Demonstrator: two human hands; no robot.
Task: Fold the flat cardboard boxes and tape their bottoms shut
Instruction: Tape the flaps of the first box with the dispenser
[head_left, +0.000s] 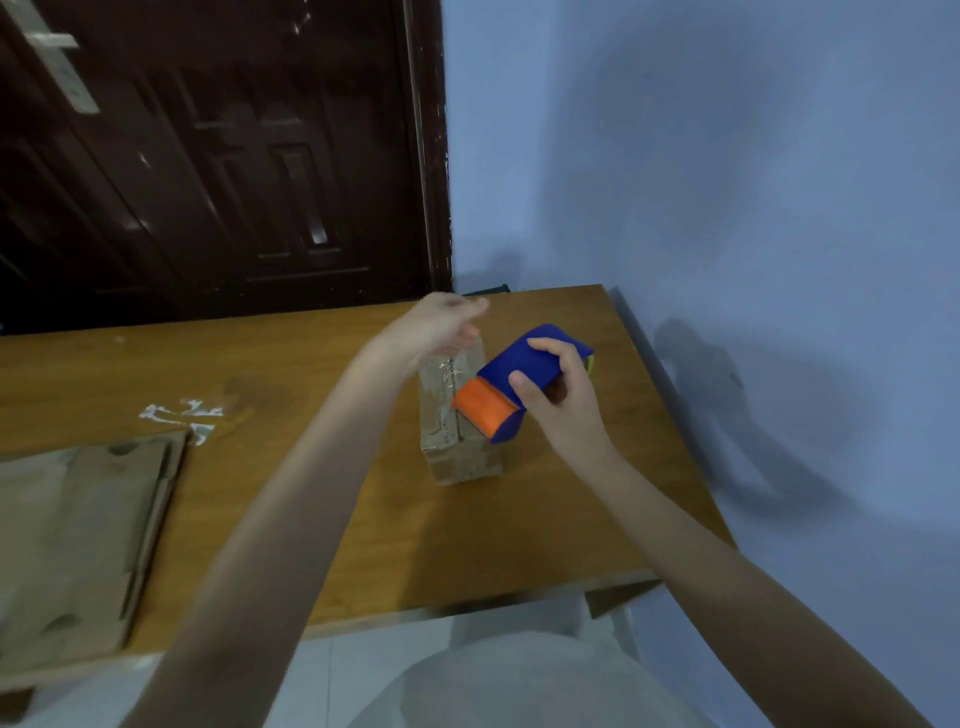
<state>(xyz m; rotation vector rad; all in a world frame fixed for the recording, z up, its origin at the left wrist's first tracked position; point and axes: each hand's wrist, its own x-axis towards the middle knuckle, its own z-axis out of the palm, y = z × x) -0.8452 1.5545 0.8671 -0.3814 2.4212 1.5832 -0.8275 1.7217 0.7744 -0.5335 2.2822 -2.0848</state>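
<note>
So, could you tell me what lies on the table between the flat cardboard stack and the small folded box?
In the head view, scraps of clear tape lie near the flat cardboard stack; the left forearm crosses above before the folded box.

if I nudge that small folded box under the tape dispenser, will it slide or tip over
The small cardboard box probably slides: it lies long and low on the smooth wooden table, so tipping seems unlikely. It looks light, likely empty. The left hand, at its far end, may be steadying it while the right hand grips the tape dispenser.
</note>
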